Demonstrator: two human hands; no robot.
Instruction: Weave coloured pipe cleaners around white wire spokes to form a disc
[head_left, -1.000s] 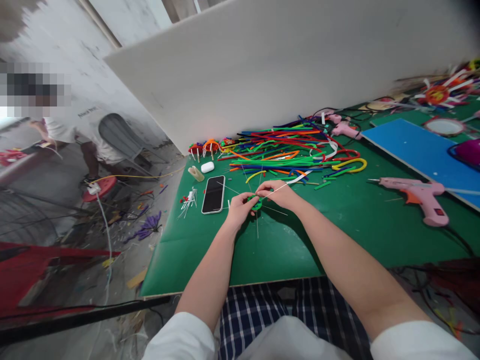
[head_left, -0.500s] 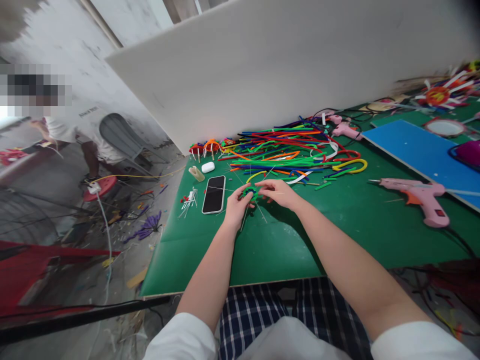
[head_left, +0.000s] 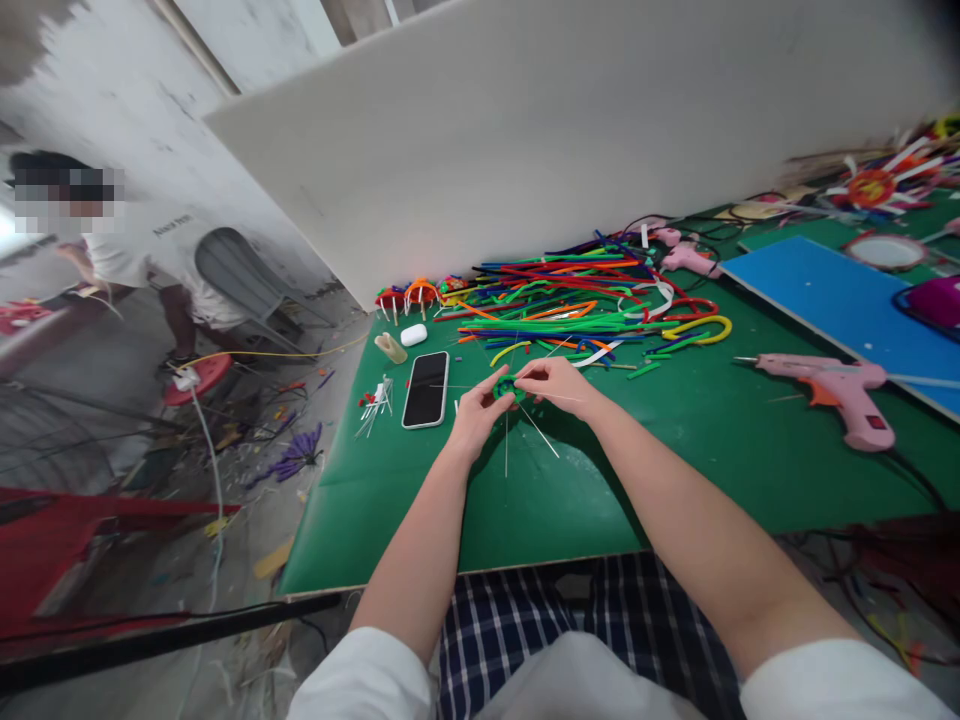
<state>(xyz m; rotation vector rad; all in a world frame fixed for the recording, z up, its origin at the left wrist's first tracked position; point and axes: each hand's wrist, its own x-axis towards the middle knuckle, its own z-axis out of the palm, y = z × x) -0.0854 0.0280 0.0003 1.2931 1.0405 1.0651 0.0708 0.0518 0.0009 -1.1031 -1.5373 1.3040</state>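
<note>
A small round piece of green pipe cleaner (head_left: pixel 508 389), wound about thin straight spokes that stick out all around, hangs just above the green table. My left hand (head_left: pixel 477 410) grips its left side between thumb and fingers. At its right edge my right hand (head_left: pixel 556 384) is closed in a pinch on the green pipe cleaner; the fingertips partly hide that part. Just left of my left hand lies a phone (head_left: pixel 426 390) with a dark screen. Beyond my hands, a wide heap of coloured pipe cleaners (head_left: pixel 570 300) spreads along the white board.
A pink hot glue gun (head_left: pixel 832 390) lies at the right, near a blue board (head_left: pixel 847 300). Cotton-swab-like sticks (head_left: pixel 379 405) and a white case (head_left: pixel 413 335) are at the left. A person (head_left: pixel 112 240) stands at the far left, near a grey chair (head_left: pixel 240 285).
The round green piece has turned in my hands, so its spokes point in different directions. My right fingers have drawn closer together at its edge.
</note>
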